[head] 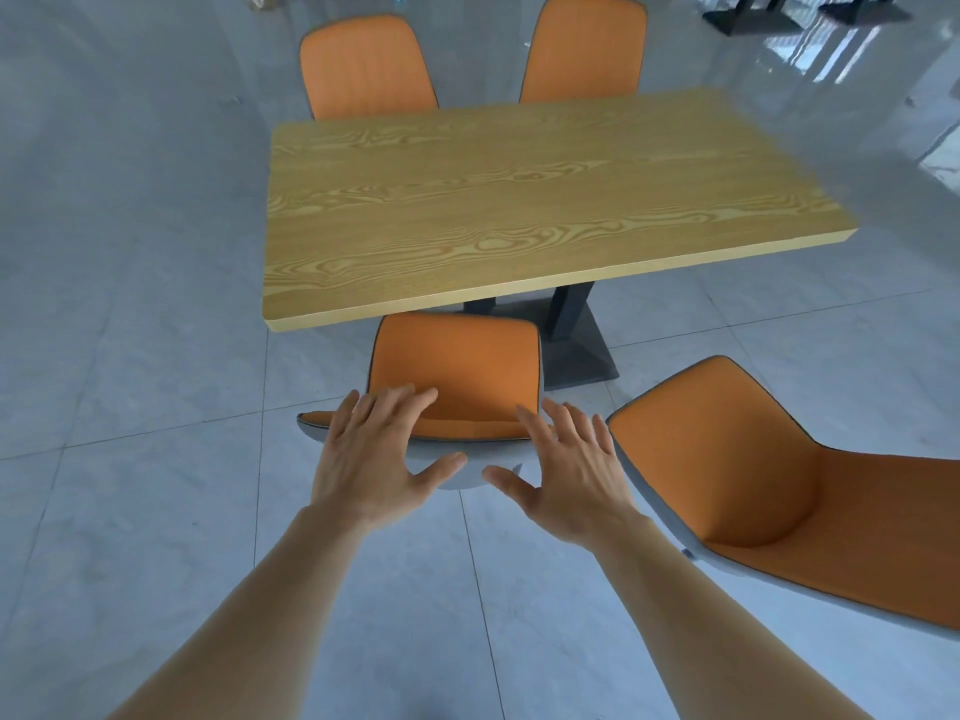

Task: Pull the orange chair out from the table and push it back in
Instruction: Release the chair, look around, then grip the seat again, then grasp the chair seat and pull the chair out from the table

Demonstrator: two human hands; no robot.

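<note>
Two bare forearms and two bare hands, seen from the wearer's head.

The left hand [376,462] and the right hand [563,472] carry no gloves, rings, watch or bands. Both forearms are uncovered right to the lower edge of the view, with no sleeve or cuff showing. The fingernails look short and unpainted. No other part of the person appears.

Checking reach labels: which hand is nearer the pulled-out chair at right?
Right. The right hand sits just beside the pulled-out chair; the left hand lies farther away, beyond the right hand.
</note>
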